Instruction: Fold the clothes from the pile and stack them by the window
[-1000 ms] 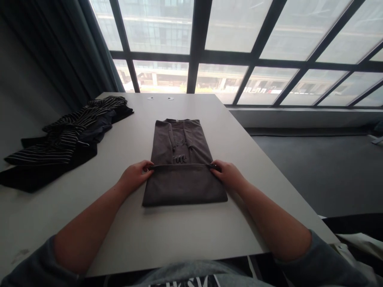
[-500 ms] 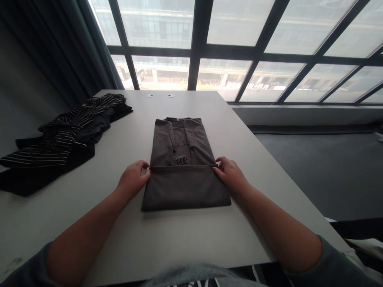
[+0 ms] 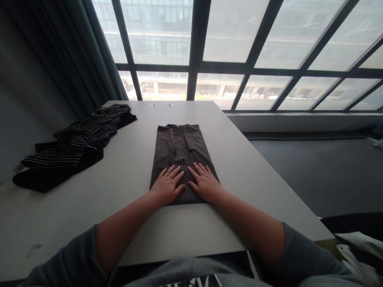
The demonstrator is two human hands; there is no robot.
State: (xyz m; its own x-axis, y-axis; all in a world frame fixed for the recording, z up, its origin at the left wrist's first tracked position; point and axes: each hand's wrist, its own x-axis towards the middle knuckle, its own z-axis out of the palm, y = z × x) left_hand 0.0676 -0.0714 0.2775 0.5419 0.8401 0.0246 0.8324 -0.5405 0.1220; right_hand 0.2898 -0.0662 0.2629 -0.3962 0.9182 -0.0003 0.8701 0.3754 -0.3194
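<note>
A dark grey-brown T-shirt (image 3: 198, 144) lies on the white table, its sides folded inward and its lower end folded up toward the collar. Part of a dark printed lettering shows in the gap between the side folds. My left hand (image 3: 167, 184) rests flat on the left half of the folded-up lower end, fingers spread. On the right half of that same fold lies my right hand (image 3: 206, 182), also flat with fingers apart. Neither hand grips the cloth; the palms cover much of the fold.
At the table's left side is a loose heap of dark and striped clothes (image 3: 74, 149). The white table (image 3: 251, 187) reaches back toward large windows, with two small round fittings near its far edge. Pale fabric (image 3: 359, 243) shows at the lower right, beside the table.
Both hands have let go of the fold's upper edge at the sides and moved inward, now flat on the cloth. The view has tilted slightly upward.
</note>
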